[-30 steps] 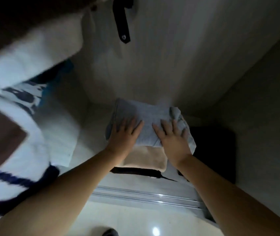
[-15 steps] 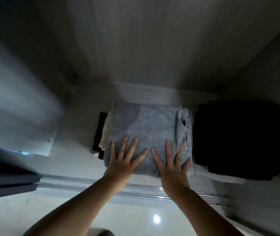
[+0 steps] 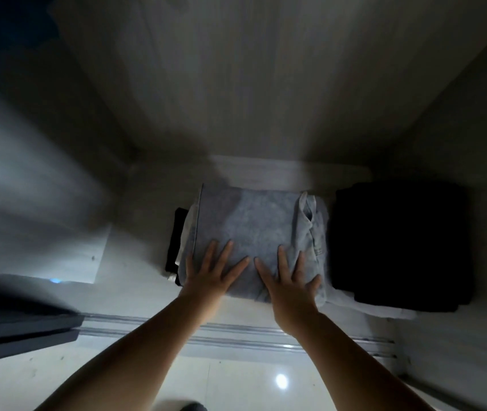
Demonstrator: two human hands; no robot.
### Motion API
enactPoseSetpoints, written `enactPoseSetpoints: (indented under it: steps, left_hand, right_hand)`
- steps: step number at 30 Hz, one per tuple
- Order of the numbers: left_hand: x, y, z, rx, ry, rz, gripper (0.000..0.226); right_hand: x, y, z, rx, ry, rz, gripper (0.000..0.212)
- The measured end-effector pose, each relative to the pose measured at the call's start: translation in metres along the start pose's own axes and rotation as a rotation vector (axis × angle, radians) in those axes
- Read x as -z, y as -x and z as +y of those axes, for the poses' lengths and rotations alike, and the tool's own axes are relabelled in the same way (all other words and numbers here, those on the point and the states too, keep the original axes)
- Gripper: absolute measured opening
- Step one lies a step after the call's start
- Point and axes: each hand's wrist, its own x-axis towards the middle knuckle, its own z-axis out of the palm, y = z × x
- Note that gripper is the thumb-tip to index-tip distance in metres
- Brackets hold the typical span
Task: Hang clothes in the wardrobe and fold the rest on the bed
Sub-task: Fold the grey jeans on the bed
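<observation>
A folded light-blue denim garment [image 3: 254,223] lies on top of a small stack on the wardrobe floor [image 3: 135,262]. Under it, at the left, the edges of a cream piece [image 3: 187,235] and a black piece [image 3: 174,241] stick out. My left hand [image 3: 211,275] lies flat on the near left part of the denim, fingers spread and straight. My right hand [image 3: 288,280] presses flat on the near right part, fingers spread over a fold. Neither hand grips anything.
A folded black pile [image 3: 399,247] sits right of the denim stack on a pale cloth [image 3: 384,311]. The sliding-door rail [image 3: 236,333] runs along the wardrobe's front edge. Blurred hanging clothes [image 3: 28,188] fill the left side. Glossy tiled floor [image 3: 236,381] lies below.
The view tilted down from the hanging clothes to the wardrobe floor. The denim garment came down flat onto the stack, and both hands slid back to its near edge.
</observation>
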Motion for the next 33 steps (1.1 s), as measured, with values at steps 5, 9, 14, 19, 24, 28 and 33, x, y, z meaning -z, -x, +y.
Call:
enactPoseSetpoints:
  steps: [5,9,14,19,24,28,33]
  left_hand:
    - [0.007,0.006,-0.001,0.018,-0.003,-0.244,0.094]
    - [0.071,0.025,0.01,0.042,0.047,-0.293,0.065]
    - [0.165,0.06,0.047,0.169,0.311,-0.073,0.028]
    - [0.279,0.102,0.061,0.252,0.393,0.04,0.028]
    - [0.401,0.151,0.081,0.196,0.43,0.139,0.033]
    - [0.474,0.18,0.097,0.085,0.428,0.246,0.031]
    - [0.527,0.201,0.108,-0.026,0.313,0.232,0.035]
  right_hand:
    - [0.014,0.017,0.009,0.035,0.018,-0.051,0.081]
    - [0.06,0.062,0.0,0.018,-0.022,0.059,0.054]
    - [0.131,0.136,0.006,-0.016,-0.079,0.149,0.029]
    - [0.225,0.218,0.026,-0.085,-0.086,0.108,0.03]
    - [0.323,0.312,0.021,-0.077,-0.14,0.2,0.038]
    - [0.373,0.367,0.016,-0.086,-0.174,0.326,0.042]
    - [0.399,0.413,0.015,-0.167,-0.167,0.386,0.042]
